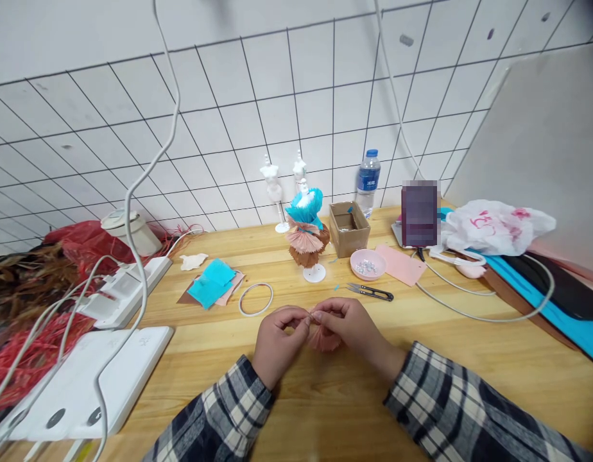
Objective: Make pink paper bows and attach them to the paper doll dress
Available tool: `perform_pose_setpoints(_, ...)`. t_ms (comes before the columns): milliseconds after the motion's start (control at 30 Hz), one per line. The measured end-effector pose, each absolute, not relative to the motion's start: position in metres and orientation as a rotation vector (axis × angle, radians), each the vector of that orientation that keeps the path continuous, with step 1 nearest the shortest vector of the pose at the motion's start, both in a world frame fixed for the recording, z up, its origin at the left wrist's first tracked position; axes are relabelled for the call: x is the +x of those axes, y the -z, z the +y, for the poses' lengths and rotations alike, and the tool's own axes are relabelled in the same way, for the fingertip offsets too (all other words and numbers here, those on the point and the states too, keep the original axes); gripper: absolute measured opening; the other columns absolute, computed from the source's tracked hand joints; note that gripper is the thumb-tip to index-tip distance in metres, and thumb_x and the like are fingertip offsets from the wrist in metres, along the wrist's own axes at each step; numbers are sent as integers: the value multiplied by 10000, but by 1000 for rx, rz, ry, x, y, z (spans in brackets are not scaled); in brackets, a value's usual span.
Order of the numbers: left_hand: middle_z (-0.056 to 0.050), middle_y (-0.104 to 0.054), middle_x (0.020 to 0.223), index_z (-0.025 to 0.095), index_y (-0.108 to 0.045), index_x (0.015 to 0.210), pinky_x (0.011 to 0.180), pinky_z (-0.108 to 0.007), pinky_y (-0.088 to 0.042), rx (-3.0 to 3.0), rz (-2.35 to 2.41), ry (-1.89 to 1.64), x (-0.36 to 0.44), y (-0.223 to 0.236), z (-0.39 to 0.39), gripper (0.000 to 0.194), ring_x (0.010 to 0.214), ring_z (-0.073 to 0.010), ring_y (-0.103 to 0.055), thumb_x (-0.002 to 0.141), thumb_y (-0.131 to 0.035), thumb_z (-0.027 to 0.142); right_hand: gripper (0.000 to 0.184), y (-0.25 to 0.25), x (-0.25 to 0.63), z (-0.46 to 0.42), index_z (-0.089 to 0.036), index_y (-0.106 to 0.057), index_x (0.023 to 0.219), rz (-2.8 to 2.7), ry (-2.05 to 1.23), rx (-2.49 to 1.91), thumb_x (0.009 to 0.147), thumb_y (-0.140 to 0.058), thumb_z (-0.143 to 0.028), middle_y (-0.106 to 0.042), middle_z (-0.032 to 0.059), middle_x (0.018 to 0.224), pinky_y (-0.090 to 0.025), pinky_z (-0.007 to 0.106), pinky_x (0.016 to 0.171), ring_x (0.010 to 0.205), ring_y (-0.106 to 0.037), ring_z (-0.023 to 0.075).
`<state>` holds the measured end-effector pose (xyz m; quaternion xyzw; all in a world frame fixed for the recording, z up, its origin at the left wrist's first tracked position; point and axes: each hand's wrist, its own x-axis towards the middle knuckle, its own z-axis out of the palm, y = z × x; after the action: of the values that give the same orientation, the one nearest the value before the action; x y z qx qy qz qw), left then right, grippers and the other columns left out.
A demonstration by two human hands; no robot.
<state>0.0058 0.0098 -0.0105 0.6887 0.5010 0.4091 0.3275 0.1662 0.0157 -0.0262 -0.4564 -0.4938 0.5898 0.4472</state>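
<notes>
Between my hands is a piece of pink pleated crepe paper, its frilled edge fanning downward just above the table. My left hand is closed, thumb and forefinger pinching at the paper's gathered top. Pressed up beside it, my right hand is closed on the same gathered end; the exact grip is partly hidden by the fingers. Beyond them stands a small dress form wearing layered blue, pink and brown pleated paper. Black thread snips lie to the right of my hands, and a white ring to the left.
Blue, pink and brown paper sheets lie at left. A pink bowl of beads, a cardboard box and a water bottle stand behind. White cables cross the right side; a power strip sits at left.
</notes>
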Motion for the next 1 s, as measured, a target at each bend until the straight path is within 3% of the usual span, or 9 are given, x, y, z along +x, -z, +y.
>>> perform_pose_setpoints(233,-82,-735,801,164,-702,739,727,-292,-531,1745,1190,-1119,4,9,7,125,769,-188,-674,782,-624,251,244,22,169,15,-166,-605,781,-910,-1624,-1063,691,-709,-367,-644,-9,688,-455,188,477,541,-550,85)
perform_pose_setpoints(467,-115,-749,943,156,-663,742,903,-392,-511,1371,993,-1079,3,13,6,184,944,-240,-686,783,-667,335,210,26,167,17,-196,-463,722,-887,-1786,-1112,700,-648,-292,-629,-37,516,-419,170,416,425,-571,98)
perform_pose_setpoints(633,-101,-740,884,149,-658,726,897,-378,-509,1325,1010,-1130,0,17,10,213,921,-226,-681,763,-697,354,230,28,174,24,-185,-480,707,-796,-1699,-1094,677,-691,-271,-697,6,721,-503,194,528,583,-650,99)
perform_pose_setpoints(767,-99,-738,846,144,-669,732,827,-334,-532,1384,1035,-1118,1,16,10,226,847,-204,-683,757,-701,366,284,15,187,40,-186,-536,751,-1020,-1443,-1082,652,-750,-345,-701,24,755,-521,236,551,649,-664,139)
perform_pose_setpoints(867,-99,-737,823,143,-672,735,781,-320,-543,1413,1076,-1103,5,16,12,244,806,-198,-681,756,-695,385,289,-1,203,63,-193,-624,925,-1218,-1113,-1140,727,-698,-389,-723,54,833,-494,254,527,647,-649,155)
perform_pose_setpoints(1000,-99,-732,792,145,-674,725,736,-309,-544,1430,1136,-1083,10,18,17,252,764,-195,-673,753,-691,395,229,-18,226,102,-185,-717,888,-1306,-559,-1193,775,-643,-371,-730,70,902,-512,343,753,839,-667,214)
